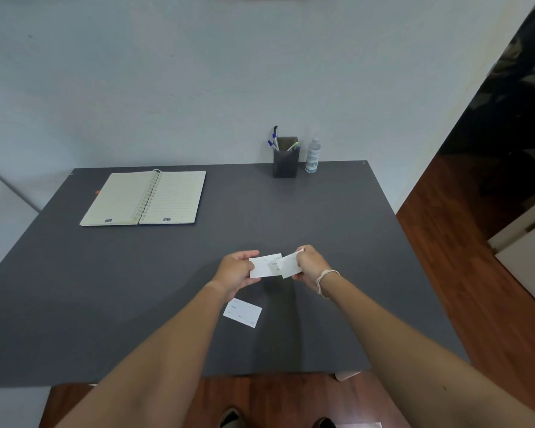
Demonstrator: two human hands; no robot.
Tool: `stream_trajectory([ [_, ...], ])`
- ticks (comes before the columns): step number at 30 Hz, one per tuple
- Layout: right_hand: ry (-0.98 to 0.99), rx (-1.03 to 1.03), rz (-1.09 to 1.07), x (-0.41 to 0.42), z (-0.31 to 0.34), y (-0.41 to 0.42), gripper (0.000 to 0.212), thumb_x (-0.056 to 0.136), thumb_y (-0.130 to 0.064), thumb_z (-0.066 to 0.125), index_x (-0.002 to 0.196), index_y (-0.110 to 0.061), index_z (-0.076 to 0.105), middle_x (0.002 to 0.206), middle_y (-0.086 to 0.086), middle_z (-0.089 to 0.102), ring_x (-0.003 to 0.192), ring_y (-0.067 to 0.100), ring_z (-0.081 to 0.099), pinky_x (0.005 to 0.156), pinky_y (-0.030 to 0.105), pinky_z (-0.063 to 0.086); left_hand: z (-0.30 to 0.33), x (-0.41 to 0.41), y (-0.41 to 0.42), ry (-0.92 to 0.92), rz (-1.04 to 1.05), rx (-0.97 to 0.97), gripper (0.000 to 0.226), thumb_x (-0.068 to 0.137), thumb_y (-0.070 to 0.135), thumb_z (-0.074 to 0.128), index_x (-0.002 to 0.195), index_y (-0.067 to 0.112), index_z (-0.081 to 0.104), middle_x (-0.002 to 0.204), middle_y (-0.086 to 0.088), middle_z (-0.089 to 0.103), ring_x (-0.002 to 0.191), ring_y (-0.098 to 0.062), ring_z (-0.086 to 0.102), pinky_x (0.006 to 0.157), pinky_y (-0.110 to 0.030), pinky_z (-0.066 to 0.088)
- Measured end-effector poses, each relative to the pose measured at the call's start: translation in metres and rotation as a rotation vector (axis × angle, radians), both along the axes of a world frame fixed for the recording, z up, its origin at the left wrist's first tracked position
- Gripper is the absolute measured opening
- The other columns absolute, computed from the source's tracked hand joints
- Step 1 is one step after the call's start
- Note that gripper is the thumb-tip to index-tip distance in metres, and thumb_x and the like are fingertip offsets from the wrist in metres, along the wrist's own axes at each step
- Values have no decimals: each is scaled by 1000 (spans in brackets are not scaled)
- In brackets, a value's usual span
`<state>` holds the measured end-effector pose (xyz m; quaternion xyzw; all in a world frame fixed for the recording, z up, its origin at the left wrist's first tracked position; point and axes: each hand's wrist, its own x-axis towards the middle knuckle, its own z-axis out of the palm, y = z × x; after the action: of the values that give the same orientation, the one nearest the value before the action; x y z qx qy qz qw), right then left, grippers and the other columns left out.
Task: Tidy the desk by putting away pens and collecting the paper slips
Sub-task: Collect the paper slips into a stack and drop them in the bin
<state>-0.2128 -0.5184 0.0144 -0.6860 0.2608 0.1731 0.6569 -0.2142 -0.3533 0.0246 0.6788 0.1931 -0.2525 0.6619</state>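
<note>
My left hand pinches a white paper slip above the middle of the dark grey desk. My right hand holds a second slip, whose edge overlaps the first one. A third white slip lies flat on the desk just below my left wrist. Several pens stand in a dark pen holder at the back edge of the desk.
An open spiral notebook lies at the back left of the desk. A clear sanitiser bottle stands right of the pen holder. The wall is directly behind the desk. Wooden floor runs along the right and front.
</note>
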Motion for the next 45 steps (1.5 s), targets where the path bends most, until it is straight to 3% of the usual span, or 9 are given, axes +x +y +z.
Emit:
stream_trajectory([
  [5, -27, -29, 0, -2, 0, 0, 22, 87, 1, 30, 102, -9, 44, 104, 11, 54, 91, 23, 55, 63, 27, 51, 5, 3, -3, -15, 6, -39, 39, 89, -10, 38, 121, 5, 55, 123, -22, 58, 101, -29, 60, 91, -38, 50],
  [9, -50, -80, -27, -4, -3, 0, 8, 91, -6, 41, 96, -8, 48, 99, 10, 54, 75, 19, 54, 66, 27, 51, 7, 6, -4, -21, 8, -65, 39, 89, -10, 38, 121, 4, 54, 123, -23, 57, 103, -30, 59, 91, -39, 50],
  [14, -92, -107, -137, -5, -5, 2, 3, 88, -6, 53, 86, -6, 55, 91, 10, 58, 83, 22, 54, 60, 25, 49, 5, 8, -4, -13, -11, -79, 40, 88, -10, 38, 123, 3, 53, 119, -21, 58, 103, -30, 60, 90, -39, 51],
  [20, -94, -41, -181, -3, -1, 4, 1, 88, -4, 55, 87, -4, 55, 94, 12, 59, 86, 26, 57, 65, 32, 56, 4, 10, -7, -2, -47, -101, 39, 89, -9, 40, 121, 8, 55, 120, -20, 57, 101, -30, 61, 84, -36, 52],
  [27, -109, -13, -193, -2, 2, 8, 14, 86, 0, 56, 100, -4, 54, 98, 11, 58, 87, 25, 57, 62, 29, 53, 2, 12, -9, 2, -84, -77, 38, 90, -6, 41, 122, 9, 54, 112, -14, 60, 95, -25, 63, 86, -35, 51],
  [31, -118, 1, -168, -1, 2, 12, 32, 87, 2, 55, 118, -1, 54, 104, 10, 55, 90, 24, 57, 76, 36, 53, 2, 11, -9, 17, -118, -58, 36, 91, -4, 42, 123, 8, 54, 112, -15, 61, 98, -26, 62, 87, -35, 51],
  [39, -153, -43, -130, 3, -2, 24, 7, 87, -2, 55, 91, -7, 51, 82, 6, 56, 83, 25, 57, 69, 38, 56, 2, 9, -1, 22, -99, -81, 29, 89, -2, 50, 116, 8, 58, 105, -13, 64, 86, -21, 66, 77, -32, 55],
  [42, -146, -94, -86, 4, -4, 27, 7, 86, -6, 56, 90, -10, 51, 86, 6, 58, 80, 22, 57, 61, 30, 52, 0, 9, 3, 8, -58, -47, 30, 89, -3, 51, 117, 5, 57, 108, -15, 63, 85, -22, 66, 81, -34, 53],
  [45, -158, -148, -36, 4, -7, 30, 10, 84, -8, 59, 90, -12, 52, 90, 6, 59, 80, 21, 56, 67, 31, 49, -1, 8, 9, -4, -22, -28, 30, 88, -1, 54, 118, 2, 57, 108, -16, 64, 86, -23, 65, 78, -32, 54],
])
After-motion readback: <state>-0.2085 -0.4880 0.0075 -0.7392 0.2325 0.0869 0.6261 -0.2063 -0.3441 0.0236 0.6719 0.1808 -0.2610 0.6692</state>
